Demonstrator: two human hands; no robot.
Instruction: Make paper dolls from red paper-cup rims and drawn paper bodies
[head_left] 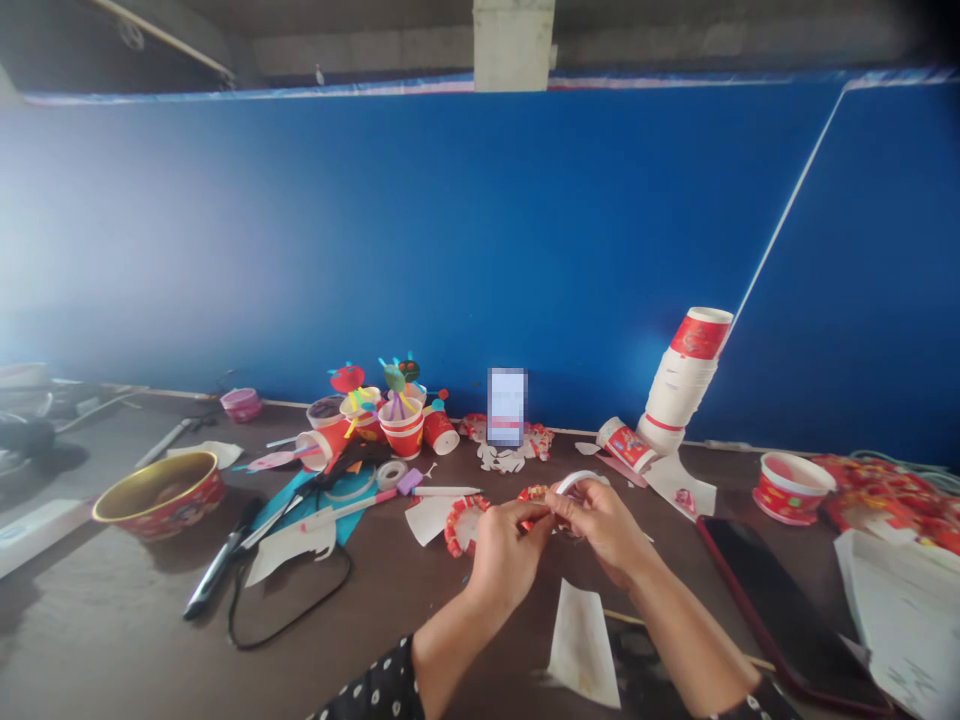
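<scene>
The left hand hides much of a red-and-white loop; its thumb and fingers are pressed together, what lies between them concealed. The right hand, meeting it, appears to pinch a white curved band, partly covered. A paper piece lies between the forearms. The desk stretches out at front left; a dark phone bounds the right side, beside papers cut off by the frame.

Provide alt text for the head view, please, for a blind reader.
A left hand and right hand meet above a dark table, the right pinching a curved white strip. Paper cups, scraps and a dark phone are nearby.
</scene>
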